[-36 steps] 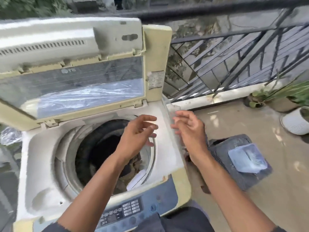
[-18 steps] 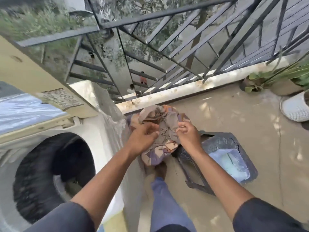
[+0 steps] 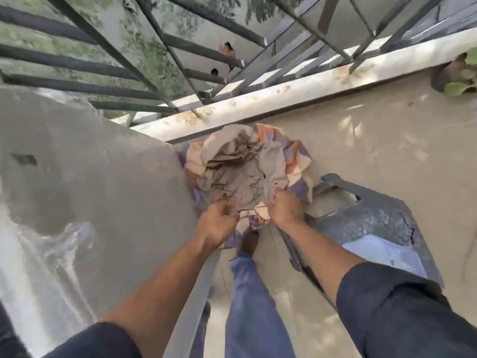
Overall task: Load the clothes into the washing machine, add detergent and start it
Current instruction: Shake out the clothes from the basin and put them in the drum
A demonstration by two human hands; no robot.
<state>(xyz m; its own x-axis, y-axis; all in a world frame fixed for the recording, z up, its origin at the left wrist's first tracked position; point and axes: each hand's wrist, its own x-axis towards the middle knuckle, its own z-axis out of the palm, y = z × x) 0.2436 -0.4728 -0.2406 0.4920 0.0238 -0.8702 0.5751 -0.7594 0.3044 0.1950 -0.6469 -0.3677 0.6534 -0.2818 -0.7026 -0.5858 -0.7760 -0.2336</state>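
A crumpled bundle of clothes point(image 3: 245, 164), beige with orange and purple patches, hangs low over the balcony floor, right of the washing machine point(image 3: 90, 177). My left hand point(image 3: 216, 223) grips its near edge on the left. My right hand point(image 3: 285, 209) grips the near edge on the right. Only the machine's pale top and right side show at the left, blurred; its drum is out of view.
A dark grey basket point(image 3: 374, 223) lies on the floor to the right, a pale blue bag point(image 3: 382, 251) in it. A metal railing point(image 3: 206, 55) on a low kerb runs behind. A potted plant point(image 3: 459, 76) stands at far right. My leg and foot are below the bundle.
My hands left the machine's opening and took hold of the clothes bundle to its right. The view has swung right and down, so the drum and lid are gone from sight.
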